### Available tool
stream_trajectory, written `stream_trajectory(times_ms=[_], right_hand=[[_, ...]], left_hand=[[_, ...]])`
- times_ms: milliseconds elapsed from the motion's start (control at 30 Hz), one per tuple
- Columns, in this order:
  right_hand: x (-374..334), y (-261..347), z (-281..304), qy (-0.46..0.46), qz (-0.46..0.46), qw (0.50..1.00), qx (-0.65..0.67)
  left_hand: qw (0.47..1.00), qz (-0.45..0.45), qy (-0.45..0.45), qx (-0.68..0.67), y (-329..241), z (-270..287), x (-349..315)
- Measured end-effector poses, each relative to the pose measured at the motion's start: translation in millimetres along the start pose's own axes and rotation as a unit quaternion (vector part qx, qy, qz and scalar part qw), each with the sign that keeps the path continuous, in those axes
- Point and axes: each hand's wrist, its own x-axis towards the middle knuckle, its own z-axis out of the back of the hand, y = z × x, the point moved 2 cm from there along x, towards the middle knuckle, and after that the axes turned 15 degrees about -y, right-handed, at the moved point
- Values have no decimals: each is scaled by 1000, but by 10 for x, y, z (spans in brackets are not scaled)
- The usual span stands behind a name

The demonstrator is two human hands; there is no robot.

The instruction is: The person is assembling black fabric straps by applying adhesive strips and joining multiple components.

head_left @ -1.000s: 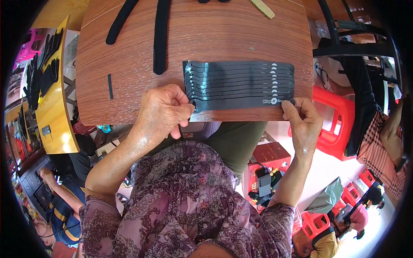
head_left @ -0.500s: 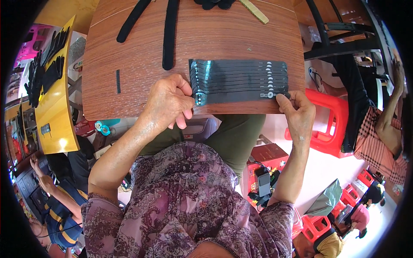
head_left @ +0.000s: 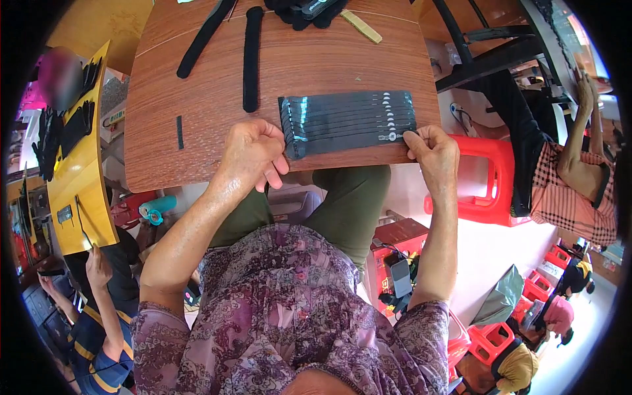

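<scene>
A row of flat black straps [head_left: 342, 118] lies overlapped like steps near the table's front edge, glossy at the left end and with white marks toward the right. At its lower left corner is my left hand [head_left: 253, 155], thumb and forefinger closed at the strap ends, the other fingers hanging loosely past the table edge. My right hand [head_left: 433, 155] pinches the right end of the nearest strap between thumb and bent fingers. Exactly how many layers each pinch takes in is hidden.
Two long black strips [head_left: 251, 62] lie farther back beside a dark pile [head_left: 306, 12] and a yellowish stick [head_left: 362, 26]. A short dark strip [head_left: 180, 132] rests at left. A red stool [head_left: 474, 181] stands at right. At left, a co-worker's hand [head_left: 99, 263] reaches a yellow table [head_left: 89, 191].
The scene has shifted slightly left in view. My hands stay at the two ends of the straps. A co-worker's hand at left now holds a thin dark strip on the yellow table.
</scene>
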Motion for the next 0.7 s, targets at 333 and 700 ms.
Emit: stream_trajectory(times_ms=[333,700], right_hand=[[23,-17,15,-6,2,1000,-15],[-53,0,-9,-28,23,999,-16]], left_hand=[[998,14,17,-51,-16,-26,39],[999,-26,-4,-23,-9,-33,-14]])
